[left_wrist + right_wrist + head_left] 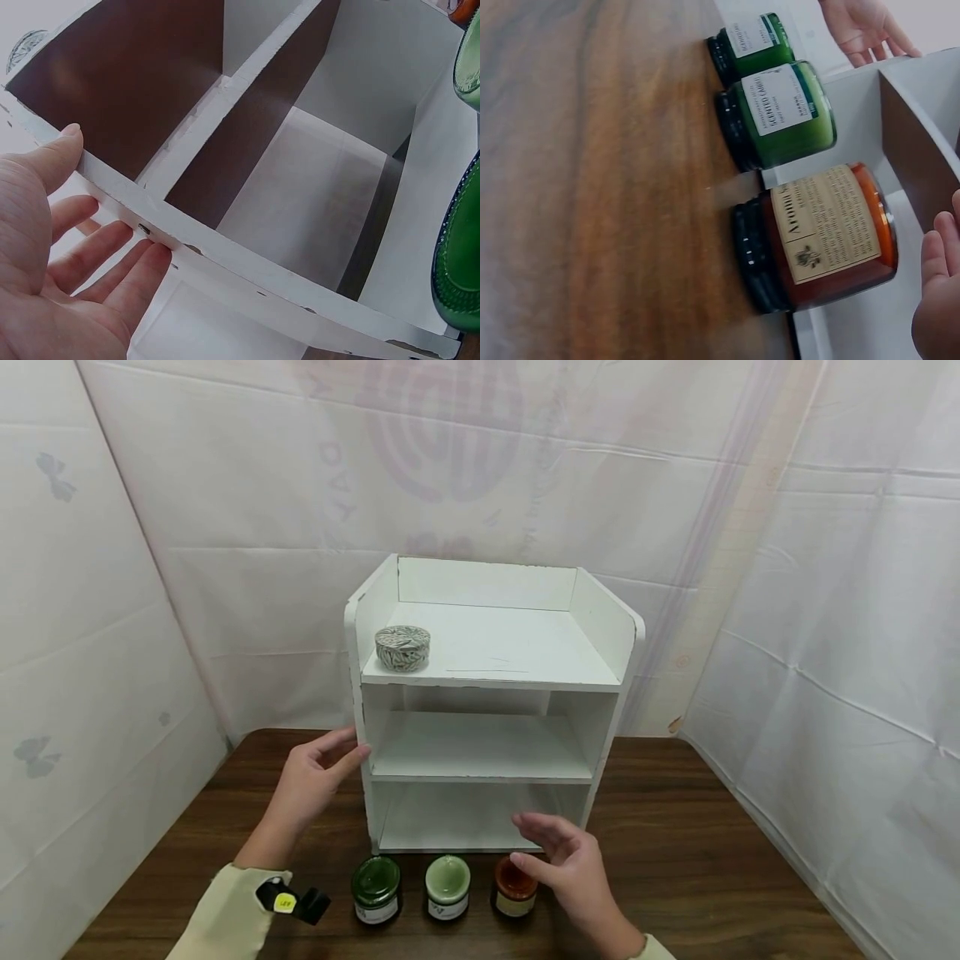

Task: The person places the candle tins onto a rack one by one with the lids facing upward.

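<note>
My left hand point(312, 777) rests at the left side panel of a small white shelf unit point(491, 683). Its thumb touches the panel's front edge, with loosely spread fingers along the outer side. Beside the amber candle jar point(829, 236) is my right hand point(570, 864), fingers loosely bent and nothing in its grasp. To the left of that jar stand a light green candle jar point(447, 885) and a dark green candle jar point(377, 889). All three sit bottom up on black lids, in a row before the shelf, labels facing front.
On the top shelf's left side sits a round tin point(402, 648) with a grey-green leaf pattern. The unit has two lower shelves point(480, 747) and stands on a dark wooden table point(675, 827). White sheeting point(262, 543) hangs behind and on both sides.
</note>
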A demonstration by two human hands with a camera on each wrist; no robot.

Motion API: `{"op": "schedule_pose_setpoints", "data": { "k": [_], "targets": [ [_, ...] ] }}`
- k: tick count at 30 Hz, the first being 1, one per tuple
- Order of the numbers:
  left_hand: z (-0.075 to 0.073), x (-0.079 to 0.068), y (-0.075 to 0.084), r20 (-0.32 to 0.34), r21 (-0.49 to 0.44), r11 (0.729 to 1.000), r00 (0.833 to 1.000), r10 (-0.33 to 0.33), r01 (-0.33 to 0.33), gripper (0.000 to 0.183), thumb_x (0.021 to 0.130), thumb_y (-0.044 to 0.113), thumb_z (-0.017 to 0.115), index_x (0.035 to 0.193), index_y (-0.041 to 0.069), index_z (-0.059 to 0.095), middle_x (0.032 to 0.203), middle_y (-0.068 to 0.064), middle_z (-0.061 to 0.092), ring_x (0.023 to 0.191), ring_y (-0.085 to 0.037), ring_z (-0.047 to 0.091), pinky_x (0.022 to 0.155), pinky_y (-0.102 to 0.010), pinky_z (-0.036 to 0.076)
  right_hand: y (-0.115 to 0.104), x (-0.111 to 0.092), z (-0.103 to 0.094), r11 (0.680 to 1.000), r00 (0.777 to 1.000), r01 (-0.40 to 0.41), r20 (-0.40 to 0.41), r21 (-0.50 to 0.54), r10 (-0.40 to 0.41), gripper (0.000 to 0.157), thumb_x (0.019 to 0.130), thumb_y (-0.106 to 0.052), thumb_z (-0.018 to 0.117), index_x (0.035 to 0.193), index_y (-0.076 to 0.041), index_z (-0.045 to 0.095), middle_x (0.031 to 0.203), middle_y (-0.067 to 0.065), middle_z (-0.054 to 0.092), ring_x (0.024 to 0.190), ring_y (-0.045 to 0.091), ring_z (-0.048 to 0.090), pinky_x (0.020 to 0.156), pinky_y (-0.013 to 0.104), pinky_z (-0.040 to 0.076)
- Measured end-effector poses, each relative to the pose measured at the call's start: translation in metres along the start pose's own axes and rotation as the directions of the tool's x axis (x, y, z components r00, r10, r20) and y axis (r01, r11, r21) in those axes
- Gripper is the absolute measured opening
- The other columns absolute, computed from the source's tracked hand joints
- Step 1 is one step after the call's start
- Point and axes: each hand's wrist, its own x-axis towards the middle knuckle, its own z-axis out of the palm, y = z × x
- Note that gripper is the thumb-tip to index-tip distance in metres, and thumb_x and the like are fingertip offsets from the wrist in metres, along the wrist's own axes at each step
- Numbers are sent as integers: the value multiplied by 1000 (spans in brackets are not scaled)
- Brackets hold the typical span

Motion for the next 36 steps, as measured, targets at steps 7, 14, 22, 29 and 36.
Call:
{"op": "schedule_pose_setpoints", "data": {
  "k": [7,14,22,29,36],
  "targets": [
    [1,0,-1,-1,-15,1000,1000,20,-20,54,100,38,68,146,11,59,142,-15,63,109,11,58,87,-13,51,9,-5,1,996,996,-87,-34,-7,86,47,85,3,79,127,10,61,131,27,66,121,18,67,104,27,52],
    [1,1,-1,-5,-10,1000,1000,12,-12,55,100,40,68,146,12,59,141,-15,63,109,10,58,87,-13,51,15,-10,0,985,984,-171,-46,-20,170,45,85,0,81,126,7,64,132,28,65,121,19,66,102,23,51],
    [1,1,-3,-9,-12,1000,1000,15,-15,54,99,38,69,145,11,59,141,-15,63,108,10,59,86,-13,51,21,-16,-5,976,975,-220,18,5,220,49,86,1,79,131,10,60,135,18,66,126,16,63,104,20,48],
    [1,2,-3,-8,-18,1000,1000,17,-17,55,100,38,69,146,10,58,141,-16,63,111,6,59,87,-13,51,25,-16,-9,971,969,-240,55,3,239,56,84,0,82,133,10,58,140,31,58,125,9,62,105,18,47],
    [1,2,-3,-1,-15,1000,1000,13,-13,56,100,38,68,147,9,57,142,-15,62,115,1,59,87,-12,50,29,-17,-14,971,965,-237,115,-13,237,59,82,-1,84,133,10,57,139,32,57,124,11,62,104,18,48]
  ]
}}
